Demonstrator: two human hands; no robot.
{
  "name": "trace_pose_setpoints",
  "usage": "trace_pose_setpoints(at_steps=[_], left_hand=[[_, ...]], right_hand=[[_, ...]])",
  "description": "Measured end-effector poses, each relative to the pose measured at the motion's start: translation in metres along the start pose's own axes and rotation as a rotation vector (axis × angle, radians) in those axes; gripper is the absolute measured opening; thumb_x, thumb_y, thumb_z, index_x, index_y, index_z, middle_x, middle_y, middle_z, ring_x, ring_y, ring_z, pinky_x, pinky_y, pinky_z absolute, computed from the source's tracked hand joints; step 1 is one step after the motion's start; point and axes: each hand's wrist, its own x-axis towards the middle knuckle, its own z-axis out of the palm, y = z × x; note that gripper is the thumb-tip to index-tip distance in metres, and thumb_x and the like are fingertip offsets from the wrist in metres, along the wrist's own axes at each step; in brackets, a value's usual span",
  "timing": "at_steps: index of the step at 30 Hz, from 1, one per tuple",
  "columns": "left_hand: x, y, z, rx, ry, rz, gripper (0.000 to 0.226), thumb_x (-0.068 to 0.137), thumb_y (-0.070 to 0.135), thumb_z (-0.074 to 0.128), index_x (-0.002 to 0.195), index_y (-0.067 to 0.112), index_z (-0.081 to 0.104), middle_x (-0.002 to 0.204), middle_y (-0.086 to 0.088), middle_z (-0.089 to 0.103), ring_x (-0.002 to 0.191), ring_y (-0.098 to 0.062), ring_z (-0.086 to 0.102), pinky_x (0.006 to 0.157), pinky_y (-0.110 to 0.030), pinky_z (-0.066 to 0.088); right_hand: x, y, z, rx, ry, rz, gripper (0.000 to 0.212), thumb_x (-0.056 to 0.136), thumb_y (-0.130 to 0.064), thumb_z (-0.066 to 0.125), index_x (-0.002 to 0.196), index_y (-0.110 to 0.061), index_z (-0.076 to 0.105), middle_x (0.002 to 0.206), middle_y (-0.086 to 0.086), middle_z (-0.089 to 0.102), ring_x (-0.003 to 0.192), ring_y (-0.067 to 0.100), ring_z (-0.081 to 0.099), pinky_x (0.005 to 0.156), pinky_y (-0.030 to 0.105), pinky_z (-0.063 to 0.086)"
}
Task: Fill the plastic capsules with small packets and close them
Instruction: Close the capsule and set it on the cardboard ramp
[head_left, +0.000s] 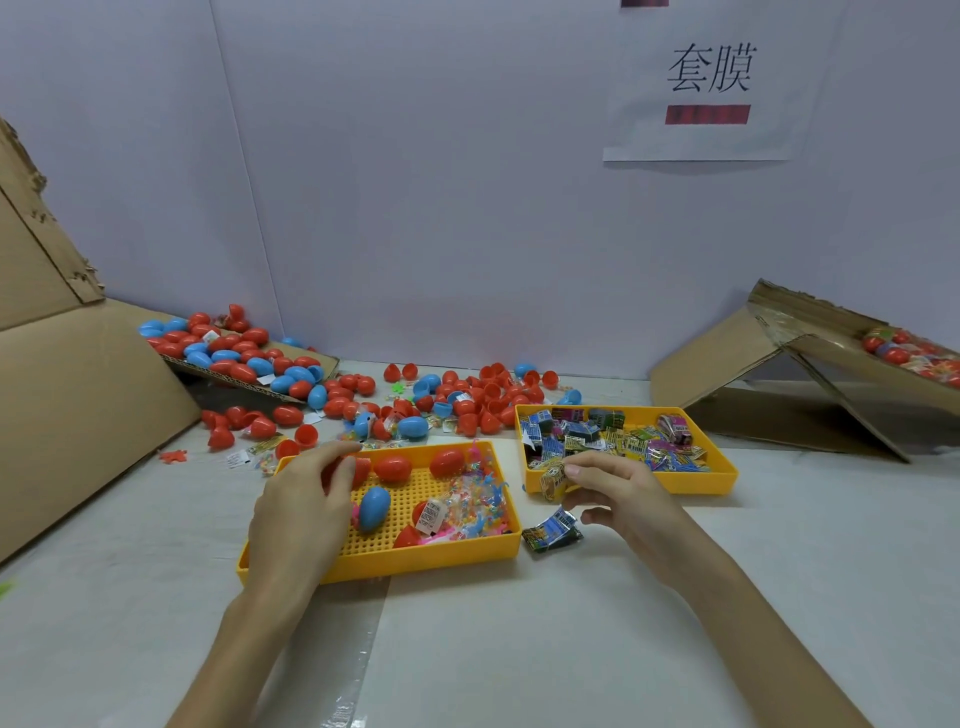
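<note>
1. The left hand (306, 499) is held over the back left corner of the left yellow tray (431, 564). Its fingers and thumb are curled round a red capsule (362, 472), which is largely hidden by them.
2. The right hand (618, 488) is held just in front of the right yellow tray (724, 470). A small packet (552, 480) in yellowish print is pinched between its thumb and forefinger, and the other fingers are loosely curled beneath.
3. A second packet (551, 535), printed blue and green, lies on the bench (675, 649) between the two trays' front corners, under the right hand.
4. In the left tray, two more red capsules (393, 467) are seen at the back, with a blue capsule (374, 506) near the left hand. Clear bags of coloured bits (480, 493) are piled along the right side.
5. The right tray is filled with a jumble of printed packets (597, 434).
6. A heap of red and blue capsules (467, 397) is spread along the back of the bench. More lie on a cardboard flap (78, 389) at the left.
7. A tipped cardboard box (779, 374) stands at the right with capsules inside, and a paper sign (711, 130) is fixed to the wall above it.
</note>
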Motion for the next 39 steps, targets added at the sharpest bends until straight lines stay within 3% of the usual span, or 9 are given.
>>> trace_pose_setpoints(at_steps=[3, 5, 7, 10, 14, 16, 21, 30, 39], left_hand=[[-0.001, 0.017, 0.003, -0.172, 0.038, 0.152, 0.024, 0.101, 0.029, 0.055, 0.121, 0.026, 0.068, 0.107, 0.006, 0.070, 0.088, -0.007, 0.060, 0.066, -0.012, 0.046], [-0.003, 0.036, 0.007, -0.417, -0.053, 0.207, 0.017, 0.098, 0.034, 0.055, 0.109, 0.032, 0.068, 0.087, 0.015, 0.068, 0.076, -0.004, 0.063, 0.056, -0.014, 0.050], [-0.007, 0.056, 0.014, -0.674, -0.211, 0.173, 0.018, 0.095, 0.042, 0.053, 0.101, 0.036, 0.068, 0.074, 0.010, 0.066, 0.066, -0.004, 0.061, 0.054, -0.018, 0.051], [-0.019, 0.077, 0.030, -0.859, -0.414, 0.057, 0.019, 0.099, 0.033, 0.053, 0.108, 0.038, 0.069, 0.079, 0.012, 0.068, 0.070, -0.004, 0.062, 0.060, -0.018, 0.051], [-0.047, 0.083, 0.048, -0.922, -0.550, 0.036, 0.034, 0.103, 0.023, 0.052, 0.127, 0.045, 0.061, 0.111, 0.023, 0.064, 0.095, -0.005, 0.069, 0.073, -0.020, 0.056], [-0.059, 0.079, 0.056, -0.808, -0.487, 0.140, 0.041, 0.102, 0.020, 0.054, 0.134, 0.045, 0.054, 0.121, 0.016, 0.060, 0.100, -0.007, 0.067, 0.080, -0.022, 0.057], [-0.068, 0.073, 0.068, -0.535, -0.274, 0.442, 0.047, 0.092, 0.020, 0.070, 0.131, 0.039, 0.052, 0.111, 0.019, 0.061, 0.095, -0.001, 0.063, 0.077, -0.011, 0.052], [-0.069, 0.065, 0.070, -0.534, -0.035, 0.429, 0.035, 0.082, 0.020, 0.081, 0.110, 0.025, 0.061, 0.102, 0.016, 0.062, 0.093, -0.001, 0.062, 0.072, -0.009, 0.047], [-0.068, 0.066, 0.066, -0.547, -0.030, 0.390, 0.034, 0.079, 0.023, 0.082, 0.106, 0.029, 0.062, 0.101, 0.014, 0.064, 0.092, -0.005, 0.064, 0.072, -0.016, 0.053]], right_hand=[[-0.001, 0.000, 0.000, -0.006, -0.004, -0.005, 0.019, 0.092, -0.014, 0.066, 0.088, -0.026, 0.080, 0.087, 0.002, 0.076, 0.073, 0.014, 0.071, 0.062, 0.022, 0.051], [-0.001, -0.001, 0.001, -0.005, -0.012, -0.008, 0.021, 0.092, -0.014, 0.065, 0.089, -0.028, 0.080, 0.086, 0.000, 0.076, 0.073, 0.014, 0.071, 0.062, 0.022, 0.052], [-0.001, 0.000, 0.000, 0.008, -0.015, -0.007, 0.018, 0.092, -0.014, 0.066, 0.093, -0.026, 0.079, 0.083, -0.001, 0.075, 0.072, 0.014, 0.070, 0.060, 0.021, 0.052], [0.000, 0.001, -0.001, 0.035, -0.001, -0.015, 0.017, 0.091, -0.014, 0.066, 0.104, -0.021, 0.075, 0.083, 0.000, 0.075, 0.073, 0.014, 0.070, 0.060, 0.021, 0.052], [0.002, -0.001, -0.004, 0.079, 0.029, -0.054, 0.020, 0.090, -0.014, 0.066, 0.109, -0.018, 0.073, 0.084, 0.002, 0.075, 0.072, 0.013, 0.070, 0.060, 0.021, 0.052], [0.001, -0.001, -0.004, 0.082, 0.025, -0.073, 0.020, 0.091, -0.013, 0.065, 0.109, -0.018, 0.073, 0.085, 0.003, 0.074, 0.072, 0.013, 0.068, 0.060, 0.022, 0.052], [0.000, 0.000, -0.003, 0.073, 0.018, -0.096, 0.019, 0.091, -0.010, 0.064, 0.106, -0.017, 0.073, 0.077, 0.002, 0.071, 0.068, 0.011, 0.066, 0.058, 0.022, 0.051], [-0.005, -0.002, -0.002, 0.056, -0.045, -0.109, 0.024, 0.090, -0.001, 0.062, 0.092, -0.017, 0.080, 0.082, 0.009, 0.074, 0.068, 0.017, 0.067, 0.062, 0.023, 0.053], [-0.007, -0.004, 0.000, 0.033, -0.126, -0.123, 0.031, 0.092, 0.003, 0.057, 0.088, -0.017, 0.081, 0.081, 0.010, 0.073, 0.069, 0.019, 0.068, 0.061, 0.022, 0.053]])
